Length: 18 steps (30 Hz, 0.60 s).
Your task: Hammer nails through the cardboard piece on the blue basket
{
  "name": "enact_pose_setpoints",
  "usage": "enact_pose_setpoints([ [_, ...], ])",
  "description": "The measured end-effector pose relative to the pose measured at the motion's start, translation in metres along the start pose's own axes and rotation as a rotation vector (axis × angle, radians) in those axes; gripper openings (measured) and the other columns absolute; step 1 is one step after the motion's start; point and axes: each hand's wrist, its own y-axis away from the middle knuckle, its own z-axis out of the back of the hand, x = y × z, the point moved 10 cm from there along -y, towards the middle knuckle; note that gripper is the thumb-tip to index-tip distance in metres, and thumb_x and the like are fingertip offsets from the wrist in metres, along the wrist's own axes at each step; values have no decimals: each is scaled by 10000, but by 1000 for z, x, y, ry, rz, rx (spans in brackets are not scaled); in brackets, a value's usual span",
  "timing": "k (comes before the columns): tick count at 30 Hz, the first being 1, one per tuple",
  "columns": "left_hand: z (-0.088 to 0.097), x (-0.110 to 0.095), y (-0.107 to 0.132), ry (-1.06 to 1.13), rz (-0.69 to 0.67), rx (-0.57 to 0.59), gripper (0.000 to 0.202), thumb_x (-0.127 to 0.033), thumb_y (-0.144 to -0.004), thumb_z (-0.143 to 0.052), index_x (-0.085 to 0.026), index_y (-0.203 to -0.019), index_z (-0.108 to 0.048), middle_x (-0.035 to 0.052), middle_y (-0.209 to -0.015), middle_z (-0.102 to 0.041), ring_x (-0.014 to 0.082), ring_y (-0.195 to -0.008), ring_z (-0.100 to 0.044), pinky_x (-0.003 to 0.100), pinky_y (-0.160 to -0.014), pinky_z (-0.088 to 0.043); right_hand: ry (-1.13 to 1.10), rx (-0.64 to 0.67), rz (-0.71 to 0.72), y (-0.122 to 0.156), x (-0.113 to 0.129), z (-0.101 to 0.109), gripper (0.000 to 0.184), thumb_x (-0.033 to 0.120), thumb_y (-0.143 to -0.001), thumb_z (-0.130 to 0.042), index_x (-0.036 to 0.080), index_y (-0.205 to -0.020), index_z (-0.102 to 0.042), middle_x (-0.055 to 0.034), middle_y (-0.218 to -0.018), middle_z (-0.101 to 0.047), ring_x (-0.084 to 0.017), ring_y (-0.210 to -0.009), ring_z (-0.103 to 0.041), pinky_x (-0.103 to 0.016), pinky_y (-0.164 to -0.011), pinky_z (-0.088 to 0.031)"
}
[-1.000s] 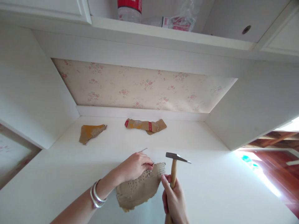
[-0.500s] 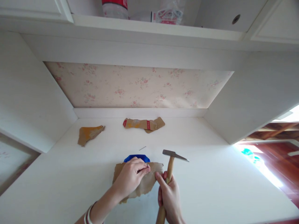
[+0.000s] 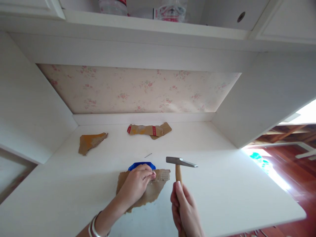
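Observation:
My left hand (image 3: 142,179) rests on a torn piece of brown cardboard (image 3: 156,191), its thumb and fingers pinched around a small nail (image 3: 153,171), mostly hidden by the fingertips. Under the cardboard's far edge a blue object (image 3: 142,164) sticks out; most of it is covered. My right hand (image 3: 184,204) grips the wooden handle of a hammer (image 3: 181,162), whose metal head is raised to the right of the cardboard. Another nail (image 3: 148,155) lies loose on the white tabletop, just beyond the blue object.
Two more cardboard scraps lie farther back: an orange-marked scrap (image 3: 91,143) at left and a red-striped strip (image 3: 149,130) near the back wall. White side panels flank the tabletop (image 3: 217,184). Overhead, a shelf (image 3: 158,24) holds bottles.
My right hand has moved off the cardboard's right edge, its thumb now wrapped on the hammer handle. The left hand keeps its pinch on the cardboard. The view has shifted slightly.

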Motion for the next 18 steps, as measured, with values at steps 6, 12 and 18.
enact_pose_setpoints([
  [6,-3,-1,1,-37,-39,10,225,-216,-949,-547,-213,-819,-730,7,-888,-712,166,-859,-628,273,-826,-483,127,158,51,12,4,-24,568,755,-765,-575,235,-675,-365,123,-506,-314,-17,-375,-161,-139,-329,-110],
  [12,-1,-3,3,-10,-59,-20,261,-204,-955,-526,-210,-781,-721,12,-844,-702,162,-824,-623,264,-788,-485,338,170,115,11,0,-24,562,767,-800,-506,239,-661,-373,102,-500,-302,-41,-380,-204,-189,-346,-101],
  [18,-3,-6,3,-31,-85,-17,286,-175,-967,-502,-208,-781,-716,1,-827,-699,151,-810,-618,263,-780,-459,463,100,242,17,11,-18,549,729,-824,-512,235,-620,-388,89,-476,-314,-53,-375,-229,-223,-365,-111],
])
